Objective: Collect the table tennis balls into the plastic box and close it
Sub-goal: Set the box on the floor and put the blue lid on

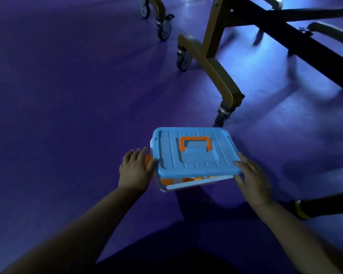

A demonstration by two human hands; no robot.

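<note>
Both short ends of the blue lid (194,153) are flanked: its left edge is touched by the straight-fingered left hand (134,171), its near right corner pinched by the right hand (252,178). It is held tilted over the plastic box (186,186) on the floor, near edge raised above the balls (166,181).

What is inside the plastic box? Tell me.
Through the gap under the blue lid, raised at its near edge, orange and pale balls show inside the box. The lid covers the rest: their number, or anything else inside, cannot be seen.
</note>
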